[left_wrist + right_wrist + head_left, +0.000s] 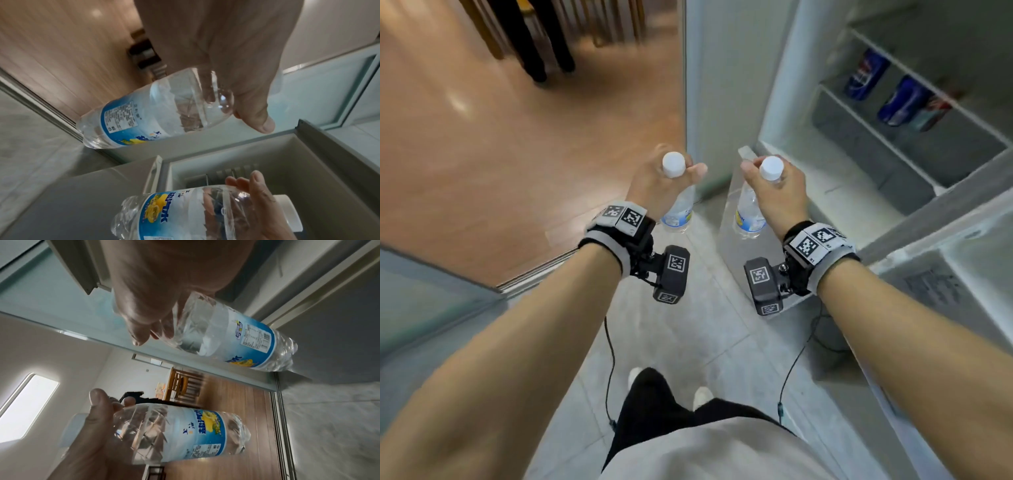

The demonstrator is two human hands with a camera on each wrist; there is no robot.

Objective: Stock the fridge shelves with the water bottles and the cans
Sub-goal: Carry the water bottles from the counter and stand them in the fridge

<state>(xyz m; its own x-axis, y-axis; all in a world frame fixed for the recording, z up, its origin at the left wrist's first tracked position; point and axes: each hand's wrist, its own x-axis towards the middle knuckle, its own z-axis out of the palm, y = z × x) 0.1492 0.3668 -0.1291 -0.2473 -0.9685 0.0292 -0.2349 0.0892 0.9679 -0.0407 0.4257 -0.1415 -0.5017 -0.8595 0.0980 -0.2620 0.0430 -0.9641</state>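
Your left hand (658,185) grips one water bottle (678,213) just below its white cap, fingers curled round the neck, the body hanging down over the grey tiled floor (688,329). Your right hand (779,195) holds a second bottle (749,212) the same way, beside the open fridge (784,102). Blue cans (900,101) (blurred) already stand on its upper shelf (914,82).

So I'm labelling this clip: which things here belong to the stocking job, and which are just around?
Job: left hand bottle; right hand bottle; cans; fridge shelves.
Around: chairs; a person's legs.
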